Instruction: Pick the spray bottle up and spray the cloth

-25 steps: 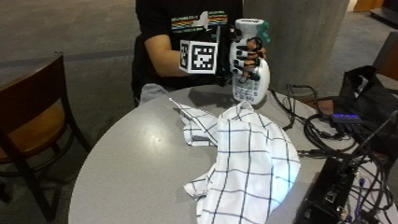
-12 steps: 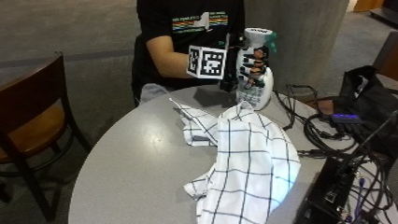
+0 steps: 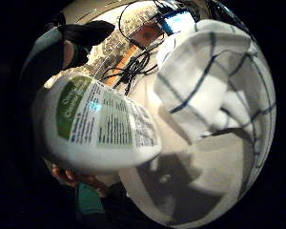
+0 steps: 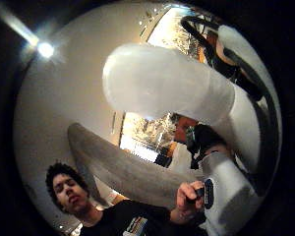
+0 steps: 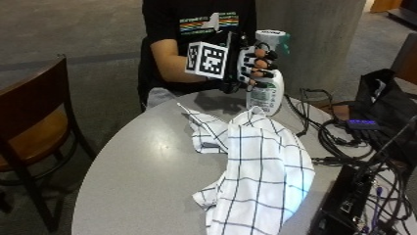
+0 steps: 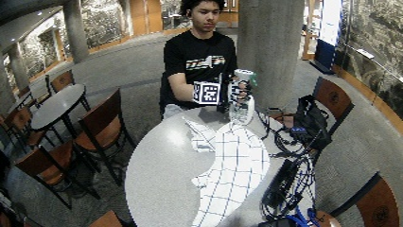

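Outside view: bottle in grip. We see the gloved right hand [image 5: 251, 68] with fingers [image 5: 264, 62] curled round the spray bottle [image 5: 267, 88], held upright just above the round grey table [image 5: 143, 166]. The checked cloth [image 5: 261, 171] lies crumpled on the table right below and in front of the bottle.
Around: tangled cables [image 5: 326, 137] and a black bag [image 5: 384, 98] to one side, a wooden chair [image 5: 33, 137] on the other.
Wide outside view: we see the same grip [image 6: 238, 92], the bottle [image 6: 242, 106] over the cloth's [image 6: 233, 165] far end, and a concrete pillar [image 6: 271, 47] behind.
Little finger side palm view: the bottle's label [image 3: 100, 119] sits close, the cloth [image 3: 214, 86] beyond it.
Thumb side palm view: the bottle's body [image 4: 167, 83] fills the middle.
Change: against half a second ago, we find the bottle held slightly lower, nearer the cloth.
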